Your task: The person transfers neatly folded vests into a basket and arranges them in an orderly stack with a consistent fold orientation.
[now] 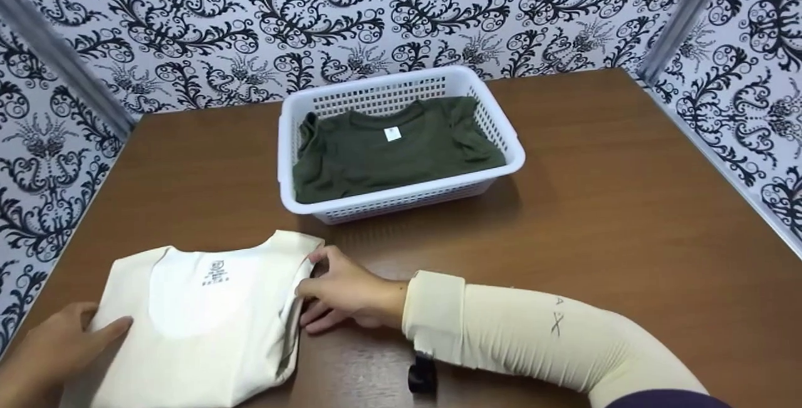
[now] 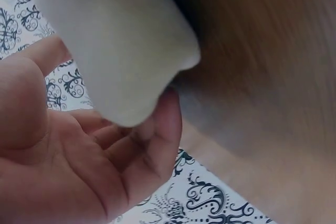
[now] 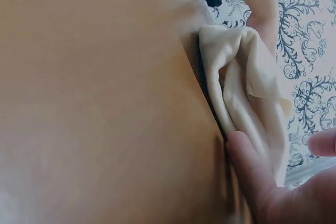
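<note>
A folded cream T-shirt (image 1: pixel 250 333) with a dark print inside its neckline lies on the near left of the table. At its left edge, my left hand (image 1: pixel 69 345) has its thumb on top of the cloth; the left wrist view shows the fingers curled under a raised cream edge (image 2: pixel 121 51). My right hand (image 1: pixel 351 292) holds the opposite side near the shoulder, thumb and forefinger at the fold. In the right wrist view, one finger (image 3: pixel 244 153) lies along the bottom of the layered fold (image 3: pixel 241 87).
Behind the T-shirt stands a white plastic basket (image 1: pixel 401 195) holding a folded dark green T-shirt (image 1: pixel 395 151) with a white label. The brown table (image 1: pixel 626 207) meets patterned walls (image 1: pixel 376 19) at the back and sides. A cream sleeve (image 1: pixel 532 326) covers my right forearm, with a black object (image 1: pixel 422 375) below its cuff.
</note>
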Available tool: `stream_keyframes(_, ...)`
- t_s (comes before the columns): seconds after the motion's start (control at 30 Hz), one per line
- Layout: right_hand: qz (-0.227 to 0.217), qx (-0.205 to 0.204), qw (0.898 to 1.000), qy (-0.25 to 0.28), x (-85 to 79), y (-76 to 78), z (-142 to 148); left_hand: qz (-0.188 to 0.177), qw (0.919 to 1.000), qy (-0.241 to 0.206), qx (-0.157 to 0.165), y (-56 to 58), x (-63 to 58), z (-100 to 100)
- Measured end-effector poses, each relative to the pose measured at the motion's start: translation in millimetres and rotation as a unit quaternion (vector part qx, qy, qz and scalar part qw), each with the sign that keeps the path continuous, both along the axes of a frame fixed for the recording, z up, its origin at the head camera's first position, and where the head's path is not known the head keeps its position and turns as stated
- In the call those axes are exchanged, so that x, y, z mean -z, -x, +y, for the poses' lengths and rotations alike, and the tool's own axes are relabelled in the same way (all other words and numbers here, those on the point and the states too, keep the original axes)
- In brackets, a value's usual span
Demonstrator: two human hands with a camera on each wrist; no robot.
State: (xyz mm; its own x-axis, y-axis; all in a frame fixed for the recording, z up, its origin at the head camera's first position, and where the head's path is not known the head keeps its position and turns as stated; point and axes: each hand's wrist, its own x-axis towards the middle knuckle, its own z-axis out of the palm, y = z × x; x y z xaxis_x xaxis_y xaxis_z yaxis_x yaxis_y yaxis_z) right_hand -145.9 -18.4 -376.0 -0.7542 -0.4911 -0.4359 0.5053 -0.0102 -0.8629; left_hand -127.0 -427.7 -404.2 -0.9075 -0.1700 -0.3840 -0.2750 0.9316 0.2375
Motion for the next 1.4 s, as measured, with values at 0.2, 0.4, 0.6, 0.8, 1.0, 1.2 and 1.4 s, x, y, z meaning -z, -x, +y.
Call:
stream_keyframes(0.2,-0.020,-0.029,0.999,0.018,9.0,-1.8,-5.5,0.003,0.9986,-0.053,-0.008,-4.5,-6.6,-3.0)
stream_keyframes(0.4,-0.010,-0.076,0.997,-0.016,14.1,1.7,-8.6,-0.008,0.9910,-0.121,-0.056,-7.1,-18.5,10.2)
stream_keyframes(0.6,0.030,-0.124,0.990,-0.059,13.7,8.2,-11.1,-0.014,0.9859,-0.156,-0.058,-12.9,-29.4,20.5)
stream_keyframes(0.8,0.082,-0.108,0.984,-0.116,8.1,13.7,-20.0,0.011,0.9857,-0.166,-0.026,-15.1,-38.9,32.2)
stream_keyframes(1.0,0.033,-0.121,0.990,-0.069,9.0,12.9,-30.4,-0.026,0.9553,-0.289,-0.057,-22.0,-41.3,26.6)
stream_keyframes(1.2,0.004,-0.092,0.995,-0.037,14.7,10.2,-35.6,-0.062,0.9453,-0.311,-0.075,-19.6,-37.2,13.2)
stream_keyframes(1.4,0.001,-0.033,0.999,-0.019,13.1,4.3,-43.1,-0.073,0.9411,-0.322,-0.073,-17.8,-35.7,14.9)
